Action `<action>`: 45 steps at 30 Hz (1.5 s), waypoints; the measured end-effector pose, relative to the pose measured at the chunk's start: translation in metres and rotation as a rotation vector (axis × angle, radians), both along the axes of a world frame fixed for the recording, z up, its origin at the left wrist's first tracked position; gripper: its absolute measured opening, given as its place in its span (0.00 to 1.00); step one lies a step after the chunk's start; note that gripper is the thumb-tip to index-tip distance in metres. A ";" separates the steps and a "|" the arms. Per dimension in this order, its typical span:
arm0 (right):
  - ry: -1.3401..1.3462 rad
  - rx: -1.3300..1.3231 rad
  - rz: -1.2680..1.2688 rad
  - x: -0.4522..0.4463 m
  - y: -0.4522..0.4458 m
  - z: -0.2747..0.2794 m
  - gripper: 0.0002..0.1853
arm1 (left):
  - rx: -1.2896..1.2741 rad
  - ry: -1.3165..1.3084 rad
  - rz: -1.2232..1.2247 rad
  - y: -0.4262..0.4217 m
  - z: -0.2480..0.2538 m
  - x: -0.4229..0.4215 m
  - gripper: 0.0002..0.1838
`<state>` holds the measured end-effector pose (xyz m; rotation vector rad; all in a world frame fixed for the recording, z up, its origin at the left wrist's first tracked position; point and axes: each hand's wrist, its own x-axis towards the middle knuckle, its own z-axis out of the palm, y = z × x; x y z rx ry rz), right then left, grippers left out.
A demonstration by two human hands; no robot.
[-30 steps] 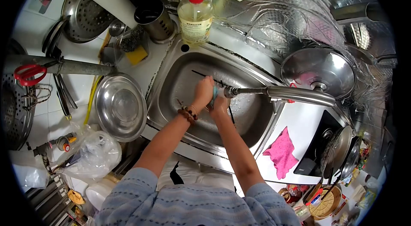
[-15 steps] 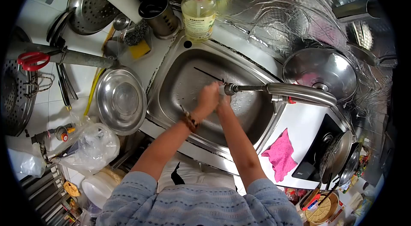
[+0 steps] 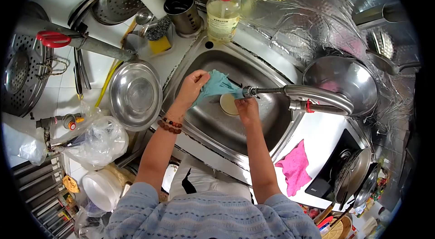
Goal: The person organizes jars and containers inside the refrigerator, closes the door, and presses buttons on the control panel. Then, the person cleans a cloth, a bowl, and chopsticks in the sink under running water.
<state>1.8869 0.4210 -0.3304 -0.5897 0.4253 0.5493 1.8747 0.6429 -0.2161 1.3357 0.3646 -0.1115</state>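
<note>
A teal cloth [image 3: 216, 84] is stretched over the sink [image 3: 272, 123], below the tap spout [image 3: 249, 92]. My left hand [image 3: 191, 88] pinches its left end. My right hand [image 3: 247, 109] is closed at its right end, just below the spout, with the fingertips partly hidden. Under the cloth, a round cream-coloured thing [image 3: 229, 104] shows in the basin; I cannot tell what it is. A thin dark stick lies mostly hidden behind the cloth.
A soap bottle [image 3: 223, 12] with a red pump stands behind the sink. A metal basin [image 3: 135, 95] is at the left, a large steel bowl [image 3: 340, 80] at the right. A pink cloth [image 3: 294, 166] lies on the counter near a black hob [image 3: 337, 162].
My hands were close together under the tap; now they are apart, my left hand further left and up. The teal cloth and the cream-coloured round thing have come into sight.
</note>
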 end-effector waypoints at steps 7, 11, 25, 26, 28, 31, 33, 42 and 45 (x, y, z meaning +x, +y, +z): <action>0.351 0.179 -0.139 -0.018 0.065 0.039 0.11 | 0.855 0.223 -0.039 0.018 0.006 -0.002 0.17; -0.051 -0.095 0.024 -0.004 0.078 0.092 0.14 | 1.195 0.125 -0.025 0.021 -0.021 -0.009 0.20; -0.478 -0.894 -0.060 0.104 0.082 0.191 0.16 | -0.434 -0.049 -0.021 0.038 0.022 0.032 0.12; -0.478 -0.896 -0.061 0.106 0.088 0.190 0.16 | -0.436 -0.050 -0.023 0.035 0.047 0.041 0.12; -0.192 -0.412 -0.242 0.108 0.107 0.193 0.20 | -0.673 -0.217 0.007 0.019 0.102 0.064 0.12; 0.002 0.174 -0.025 0.105 0.108 0.173 0.29 | -0.663 -0.157 -0.069 -0.001 0.112 0.092 0.12; -0.088 0.465 0.062 0.107 0.104 0.153 0.25 | -0.081 -0.165 -0.200 0.001 0.112 0.110 0.11; -0.238 0.336 -0.236 0.160 0.103 0.201 0.23 | 1.167 -0.739 0.057 0.038 0.149 0.166 0.18; -0.266 0.324 -0.265 0.172 0.110 0.201 0.24 | 1.354 -0.933 -0.237 0.035 0.153 0.180 0.31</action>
